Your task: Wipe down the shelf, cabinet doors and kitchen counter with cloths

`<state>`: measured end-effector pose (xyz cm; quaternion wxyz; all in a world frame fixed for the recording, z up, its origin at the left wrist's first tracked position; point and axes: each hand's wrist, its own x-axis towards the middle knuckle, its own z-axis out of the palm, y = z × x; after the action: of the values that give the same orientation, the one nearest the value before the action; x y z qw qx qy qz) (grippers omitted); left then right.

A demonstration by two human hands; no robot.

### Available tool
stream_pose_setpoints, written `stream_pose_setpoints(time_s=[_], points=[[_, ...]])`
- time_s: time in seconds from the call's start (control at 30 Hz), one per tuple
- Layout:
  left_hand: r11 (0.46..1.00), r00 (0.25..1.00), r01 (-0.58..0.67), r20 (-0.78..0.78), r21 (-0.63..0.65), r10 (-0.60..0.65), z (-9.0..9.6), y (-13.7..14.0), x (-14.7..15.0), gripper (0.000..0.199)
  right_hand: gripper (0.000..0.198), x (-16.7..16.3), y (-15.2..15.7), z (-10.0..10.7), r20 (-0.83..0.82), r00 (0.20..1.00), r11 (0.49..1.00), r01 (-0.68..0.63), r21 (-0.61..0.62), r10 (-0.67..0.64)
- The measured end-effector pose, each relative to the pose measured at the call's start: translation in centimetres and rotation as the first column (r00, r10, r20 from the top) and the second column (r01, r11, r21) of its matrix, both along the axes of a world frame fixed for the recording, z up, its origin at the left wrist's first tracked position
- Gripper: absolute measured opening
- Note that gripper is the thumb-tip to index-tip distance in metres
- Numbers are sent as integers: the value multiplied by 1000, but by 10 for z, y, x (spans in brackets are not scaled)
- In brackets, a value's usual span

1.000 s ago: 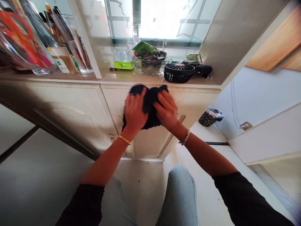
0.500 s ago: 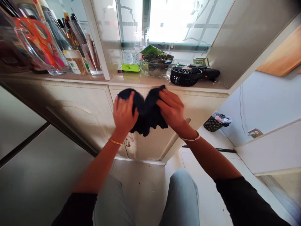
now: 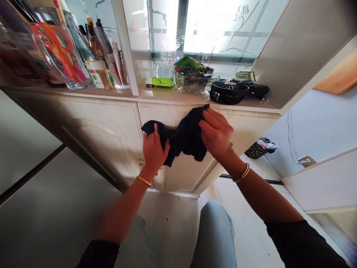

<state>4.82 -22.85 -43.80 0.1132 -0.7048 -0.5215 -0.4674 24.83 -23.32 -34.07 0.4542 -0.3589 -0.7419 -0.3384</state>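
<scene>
A dark navy or black cloth (image 3: 186, 134) hangs between my two hands, in front of the pale wooden cabinet doors. My left hand (image 3: 154, 150) grips its left end, with the fingers lying over the fabric and the thumb toward the middle. At the upper right corner, my right hand (image 3: 216, 130) pinches the edge between thumb and fingers. The cloth sags in the middle, and its lower edge is ragged and uneven. Folds hide part of its shape.
On the ledge above stand a black fan (image 3: 229, 92), a glass bowl (image 3: 192, 82) of packets, a green-and-white grater-like box (image 3: 162, 81), a toothpick jar (image 3: 98, 76) and a glass mug (image 3: 75, 83) with orange scissors. A patterned bin (image 3: 256, 149) stands at right on the floor.
My hands have moved apart and slightly down and to the right in view, spreading the cloth wider. The view has shifted a little, so the ledge appears further right.
</scene>
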Motion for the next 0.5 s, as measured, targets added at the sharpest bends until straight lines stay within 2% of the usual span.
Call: stream_pose_setpoints(time_s=[0.1, 0.2, 0.27, 0.4, 0.47, 0.5], points=[[999, 1000, -8, 23, -46, 9, -16, 3, 11, 66, 38, -38, 9, 14, 81, 997, 998, 1, -69, 5], [993, 999, -33, 8, -111, 34, -22, 6, 16, 47, 36, -72, 18, 31, 207, 978, 984, 24, -174, 12], [990, 999, -32, 4, -137, 33, -22, 7, 15, 40, 37, -60, 15, 34, 231, 972, 978, 3, -211, 46], [996, 999, 12, 36, -92, -9, -17, 6, 15, 53, 37, 8, 2, 22, 124, 990, 979, -47, -199, 73], [997, 999, 24, 48, -77, -20, -16, 7, 19, 58, 37, 14, 3, 19, 112, 990, 978, -67, -199, 91], [996, 999, 25, 50, -82, -21, -17, 8, 21, 57, 37, 3, 7, 19, 139, 984, 975, -84, -204, 114]])
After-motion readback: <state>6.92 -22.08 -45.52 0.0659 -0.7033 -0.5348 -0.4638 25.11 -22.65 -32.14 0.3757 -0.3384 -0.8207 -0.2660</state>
